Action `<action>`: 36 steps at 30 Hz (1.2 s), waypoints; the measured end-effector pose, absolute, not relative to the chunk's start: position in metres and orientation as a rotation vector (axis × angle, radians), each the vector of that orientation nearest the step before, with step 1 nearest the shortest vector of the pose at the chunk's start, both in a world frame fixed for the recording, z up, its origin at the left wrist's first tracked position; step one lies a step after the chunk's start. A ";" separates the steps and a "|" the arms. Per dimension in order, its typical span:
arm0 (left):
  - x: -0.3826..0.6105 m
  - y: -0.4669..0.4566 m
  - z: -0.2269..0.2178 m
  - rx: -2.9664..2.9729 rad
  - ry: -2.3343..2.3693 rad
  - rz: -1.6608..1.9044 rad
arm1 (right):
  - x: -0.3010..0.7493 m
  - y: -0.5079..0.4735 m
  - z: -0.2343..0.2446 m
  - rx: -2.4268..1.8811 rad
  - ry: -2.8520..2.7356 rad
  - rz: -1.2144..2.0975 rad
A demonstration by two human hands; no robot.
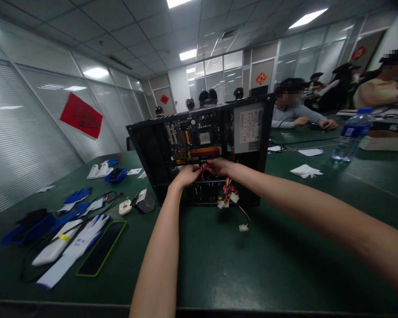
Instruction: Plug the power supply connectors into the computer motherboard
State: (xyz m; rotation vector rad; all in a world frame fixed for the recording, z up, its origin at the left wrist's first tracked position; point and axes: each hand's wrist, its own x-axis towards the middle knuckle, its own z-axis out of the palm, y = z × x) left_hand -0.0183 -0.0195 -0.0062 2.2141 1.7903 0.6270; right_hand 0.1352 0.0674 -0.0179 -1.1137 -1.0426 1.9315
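A black computer case [149, 154] stands on the green table with its open side facing me. Inside it I see the motherboard [194, 126], and at the upper right the power supply [248, 128]. Below the motherboard, my left hand [188, 174] pinches a bundle of red and black cables [204, 168]. My right hand [220, 166] closes on the same bundle from the right; its fingertips are partly hidden. Loose power connectors [230, 198] on red and yellow wires hang out over the lower edge of the case, one dangling lower down.
To the left lie a phone [102, 249], work gloves [86, 236], a white power bank [58, 243], a small white case [125, 206] and blue trays [116, 175]. A water bottle [351, 134] and tissue [305, 171] are to the right. Across the table a person [293, 110] works.
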 end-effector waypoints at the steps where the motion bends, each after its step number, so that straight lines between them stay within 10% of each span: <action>1: -0.018 -0.020 -0.006 2.218 1.791 0.619 | 0.135 0.067 -0.018 -1.114 -1.042 1.926; 36: -0.012 -0.033 -0.009 2.146 1.934 0.613 | 0.137 0.076 -0.032 -1.122 -1.020 1.807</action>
